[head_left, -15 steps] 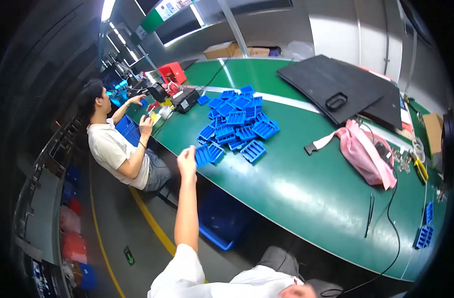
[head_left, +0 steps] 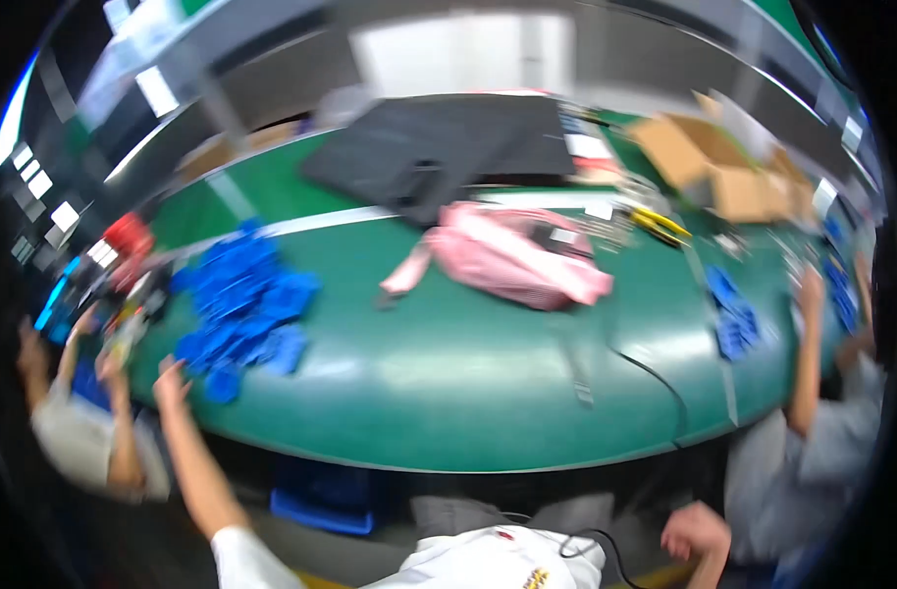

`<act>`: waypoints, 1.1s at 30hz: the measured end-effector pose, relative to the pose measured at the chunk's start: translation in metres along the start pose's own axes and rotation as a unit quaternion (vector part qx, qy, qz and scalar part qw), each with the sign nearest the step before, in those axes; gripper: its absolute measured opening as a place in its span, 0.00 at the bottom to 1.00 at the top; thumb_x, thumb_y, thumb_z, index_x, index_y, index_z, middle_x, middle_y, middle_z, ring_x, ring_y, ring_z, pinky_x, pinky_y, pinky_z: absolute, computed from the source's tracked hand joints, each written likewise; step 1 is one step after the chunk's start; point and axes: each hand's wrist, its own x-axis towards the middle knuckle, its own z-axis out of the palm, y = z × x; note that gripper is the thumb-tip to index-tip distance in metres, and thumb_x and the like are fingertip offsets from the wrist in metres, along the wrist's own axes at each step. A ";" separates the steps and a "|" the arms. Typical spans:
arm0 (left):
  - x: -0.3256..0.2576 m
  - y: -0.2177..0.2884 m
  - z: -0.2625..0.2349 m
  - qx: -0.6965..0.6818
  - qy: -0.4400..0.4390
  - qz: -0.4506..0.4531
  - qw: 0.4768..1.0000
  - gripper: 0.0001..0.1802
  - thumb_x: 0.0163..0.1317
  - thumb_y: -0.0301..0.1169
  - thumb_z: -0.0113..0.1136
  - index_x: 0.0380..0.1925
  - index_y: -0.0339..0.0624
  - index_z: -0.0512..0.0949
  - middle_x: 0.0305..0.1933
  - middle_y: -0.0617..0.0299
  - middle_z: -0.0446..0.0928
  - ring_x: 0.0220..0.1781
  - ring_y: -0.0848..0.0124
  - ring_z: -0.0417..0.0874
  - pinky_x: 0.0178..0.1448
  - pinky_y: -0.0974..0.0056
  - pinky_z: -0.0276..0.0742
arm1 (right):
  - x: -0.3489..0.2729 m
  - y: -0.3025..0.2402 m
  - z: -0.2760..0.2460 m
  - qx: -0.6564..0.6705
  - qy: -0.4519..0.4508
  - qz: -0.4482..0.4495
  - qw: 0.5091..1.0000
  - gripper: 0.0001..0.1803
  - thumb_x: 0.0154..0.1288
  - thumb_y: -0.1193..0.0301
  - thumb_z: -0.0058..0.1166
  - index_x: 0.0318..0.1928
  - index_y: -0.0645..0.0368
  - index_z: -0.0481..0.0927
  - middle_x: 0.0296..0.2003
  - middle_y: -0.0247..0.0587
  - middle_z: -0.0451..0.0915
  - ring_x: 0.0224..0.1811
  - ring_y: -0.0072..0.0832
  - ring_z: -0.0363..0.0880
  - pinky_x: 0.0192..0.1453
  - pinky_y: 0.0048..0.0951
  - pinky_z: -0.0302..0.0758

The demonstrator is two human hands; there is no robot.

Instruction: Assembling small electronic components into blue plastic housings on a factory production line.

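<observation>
My left hand [head_left: 172,383] is stretched forward at the table's left front edge, beside a heap of blue slotted plastic trays [head_left: 242,294]. Motion smears its fingers, and I cannot make out whether a tray is in them. One blue tray [head_left: 223,382] lies at the heap's near edge, close to that hand. Low on the right, off the table, my right hand [head_left: 697,531] is curled into a loose fist, and nothing shows in it.
On the green table [head_left: 429,393] lie a pink striped cloth bag [head_left: 512,255], black sheets [head_left: 409,147], tweezers [head_left: 576,368], yellow-handled pliers [head_left: 659,226] and more blue trays [head_left: 733,314]. An open cardboard box [head_left: 704,167] stands back right. Co-workers sit left [head_left: 100,442] and right [head_left: 812,461].
My view has swung to the right, so the tray heap now appears further left and a co-worker has come into sight on the right. My right hand shows more fully.
</observation>
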 end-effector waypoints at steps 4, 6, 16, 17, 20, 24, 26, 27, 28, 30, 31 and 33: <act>-0.013 0.024 0.022 0.036 0.059 0.046 0.997 0.20 0.62 0.45 0.49 0.47 0.44 0.76 0.51 0.65 0.74 0.52 0.67 0.72 0.47 0.60 0.71 | -0.009 -0.058 -0.016 0.095 0.251 -0.275 0.923 0.07 0.61 0.76 0.49 0.27 0.66 0.74 0.15 0.39 0.74 0.10 0.21 0.69 0.14 0.20 0.64; -0.014 0.018 0.027 0.028 0.064 0.136 0.988 0.19 0.64 0.45 0.49 0.46 0.44 0.76 0.46 0.68 0.76 0.48 0.73 0.73 0.44 0.64 0.69 | 0.005 -0.083 -0.029 0.084 0.399 -0.345 0.845 0.05 0.58 0.75 0.53 0.30 0.64 0.74 0.19 0.34 0.74 0.17 0.19 0.71 0.20 0.18 0.65; -0.344 0.126 0.207 0.004 -0.167 0.333 0.928 0.08 0.60 0.22 0.46 0.35 0.34 0.75 0.49 0.56 0.73 0.46 0.70 0.74 0.39 0.71 0.71 | 0.086 -0.100 -0.085 -0.306 0.733 -0.245 0.556 0.21 0.45 0.68 0.65 0.41 0.57 0.75 0.59 0.62 0.60 0.60 0.53 0.61 0.57 0.45 0.65; -0.365 0.125 0.215 0.004 -0.190 0.341 0.921 0.07 0.59 0.20 0.47 0.35 0.34 0.75 0.49 0.55 0.72 0.46 0.70 0.73 0.39 0.71 0.71 | 0.084 -0.106 -0.077 -0.259 0.717 -0.264 0.591 0.16 0.46 0.72 0.64 0.37 0.58 0.74 0.59 0.64 0.59 0.58 0.55 0.62 0.58 0.45 0.65; -0.420 0.136 0.238 -0.041 -0.268 0.303 0.913 0.08 0.55 0.18 0.47 0.34 0.33 0.76 0.48 0.54 0.71 0.45 0.71 0.74 0.40 0.71 0.73 | 0.075 -0.108 -0.075 -0.249 0.721 -0.301 0.572 0.09 0.45 0.79 0.60 0.28 0.62 0.73 0.52 0.62 0.67 0.53 0.54 0.68 0.53 0.44 0.69; -0.444 0.136 0.258 -0.065 -0.288 0.291 0.910 0.08 0.55 0.17 0.47 0.34 0.30 0.75 0.48 0.54 0.71 0.43 0.71 0.74 0.46 0.72 0.69 | 0.076 -0.105 -0.089 -0.101 0.707 -0.356 0.602 0.05 0.47 0.82 0.57 0.27 0.65 0.74 0.44 0.51 0.73 0.39 0.38 0.78 0.36 0.30 0.78; -0.450 0.139 0.266 -0.070 -0.293 0.285 0.910 0.08 0.55 0.17 0.47 0.33 0.30 0.75 0.48 0.54 0.71 0.43 0.71 0.74 0.46 0.72 0.69 | 0.074 -0.099 -0.095 -0.023 0.697 -0.425 0.578 0.04 0.49 0.83 0.56 0.29 0.67 0.75 0.41 0.46 0.74 0.36 0.31 0.79 0.36 0.26 0.79; -0.453 0.140 0.271 -0.076 -0.295 0.278 0.911 0.08 0.55 0.17 0.47 0.33 0.30 0.75 0.47 0.54 0.72 0.43 0.71 0.74 0.45 0.72 0.69 | 0.072 -0.096 -0.097 0.018 0.690 -0.433 0.580 0.04 0.51 0.84 0.55 0.29 0.67 0.76 0.38 0.42 0.75 0.38 0.27 0.78 0.37 0.25 0.79; -0.457 0.142 0.273 -0.078 -0.301 0.281 0.908 0.08 0.55 0.17 0.47 0.33 0.30 0.75 0.47 0.54 0.72 0.43 0.71 0.74 0.45 0.72 0.69 | 0.071 -0.094 -0.096 0.050 0.691 -0.434 0.576 0.03 0.51 0.84 0.54 0.29 0.67 0.76 0.38 0.40 0.75 0.38 0.26 0.78 0.37 0.24 0.79; -0.464 0.142 0.273 -0.078 -0.307 0.271 0.909 0.07 0.55 0.17 0.47 0.32 0.30 0.75 0.47 0.53 0.72 0.42 0.71 0.74 0.44 0.72 0.70 | 0.071 -0.083 -0.099 0.124 0.676 -0.455 0.567 0.06 0.53 0.84 0.54 0.33 0.65 0.76 0.37 0.37 0.75 0.38 0.22 0.76 0.40 0.21 0.76; -0.463 0.136 0.270 -0.072 -0.303 0.293 0.904 0.06 0.58 0.20 0.48 0.32 0.32 0.75 0.45 0.53 0.73 0.39 0.72 0.75 0.39 0.72 0.70 | 0.069 -0.076 -0.095 0.165 0.653 -0.461 0.578 0.08 0.53 0.84 0.54 0.35 0.65 0.75 0.36 0.36 0.75 0.38 0.21 0.75 0.41 0.21 0.75; -0.475 0.133 0.249 -0.070 -0.402 0.258 0.876 0.06 0.59 0.23 0.49 0.34 0.34 0.75 0.42 0.55 0.73 0.37 0.73 0.75 0.39 0.71 0.71 | 0.057 -0.053 -0.076 0.239 0.611 -0.477 0.585 0.12 0.54 0.83 0.54 0.40 0.63 0.73 0.33 0.33 0.74 0.36 0.19 0.73 0.42 0.19 0.70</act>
